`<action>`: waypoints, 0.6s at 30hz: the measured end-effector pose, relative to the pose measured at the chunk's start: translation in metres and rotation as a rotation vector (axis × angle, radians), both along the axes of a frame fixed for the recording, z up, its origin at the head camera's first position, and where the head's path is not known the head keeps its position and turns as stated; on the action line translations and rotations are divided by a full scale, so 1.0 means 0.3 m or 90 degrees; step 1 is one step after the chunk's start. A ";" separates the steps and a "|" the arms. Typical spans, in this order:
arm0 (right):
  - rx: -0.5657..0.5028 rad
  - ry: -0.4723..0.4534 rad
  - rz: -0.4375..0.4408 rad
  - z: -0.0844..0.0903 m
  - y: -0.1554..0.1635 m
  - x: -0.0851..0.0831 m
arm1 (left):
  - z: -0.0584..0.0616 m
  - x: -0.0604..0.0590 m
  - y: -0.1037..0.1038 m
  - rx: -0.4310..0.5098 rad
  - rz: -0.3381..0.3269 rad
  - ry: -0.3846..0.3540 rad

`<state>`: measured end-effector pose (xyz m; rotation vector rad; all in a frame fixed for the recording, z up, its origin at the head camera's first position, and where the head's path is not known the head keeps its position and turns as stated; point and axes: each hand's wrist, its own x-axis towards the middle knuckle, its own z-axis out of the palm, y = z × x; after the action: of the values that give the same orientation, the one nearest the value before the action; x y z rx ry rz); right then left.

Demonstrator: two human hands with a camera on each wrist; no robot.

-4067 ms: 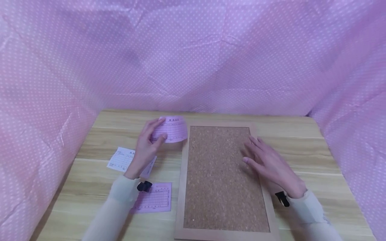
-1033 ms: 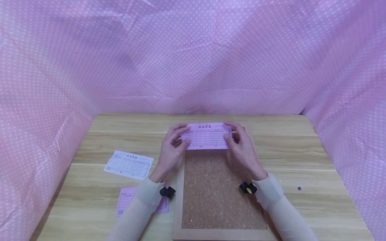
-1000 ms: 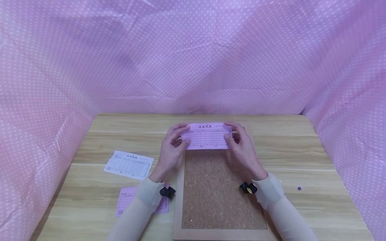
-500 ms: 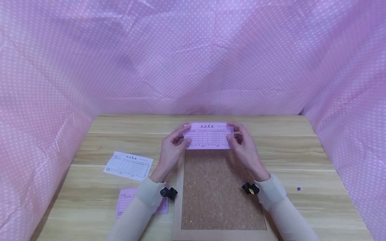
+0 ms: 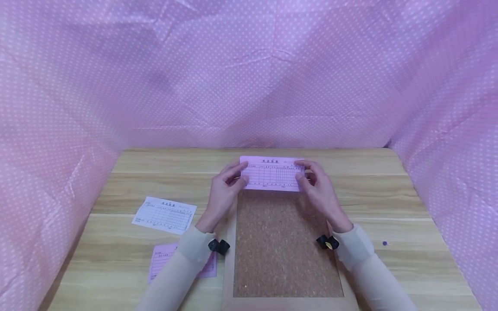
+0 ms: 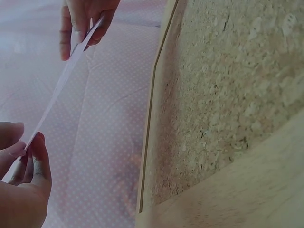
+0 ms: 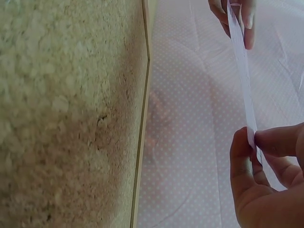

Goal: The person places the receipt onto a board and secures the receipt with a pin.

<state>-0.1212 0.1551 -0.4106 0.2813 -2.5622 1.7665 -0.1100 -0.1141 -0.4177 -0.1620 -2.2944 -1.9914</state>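
Pinching one pink slip, two hands hover above one corkboard; two slips lie aside.

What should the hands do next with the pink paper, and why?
Probably lower it flat onto the cork. Both the left hand and the right hand pinch the ends of the pink printed paper slip, holding it stretched in the air above the far end of the wood-framed cork board. The wrist views show the slip not yet touching the board.
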 end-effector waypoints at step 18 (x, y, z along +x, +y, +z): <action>0.073 -0.022 -0.001 0.000 0.024 -0.035 | -0.018 -0.047 -0.003 -0.087 0.019 -0.009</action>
<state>-0.1318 0.1624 -0.4107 0.2519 -2.6913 1.6409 -0.1242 -0.1151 -0.4230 -0.1234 -2.4266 -1.8271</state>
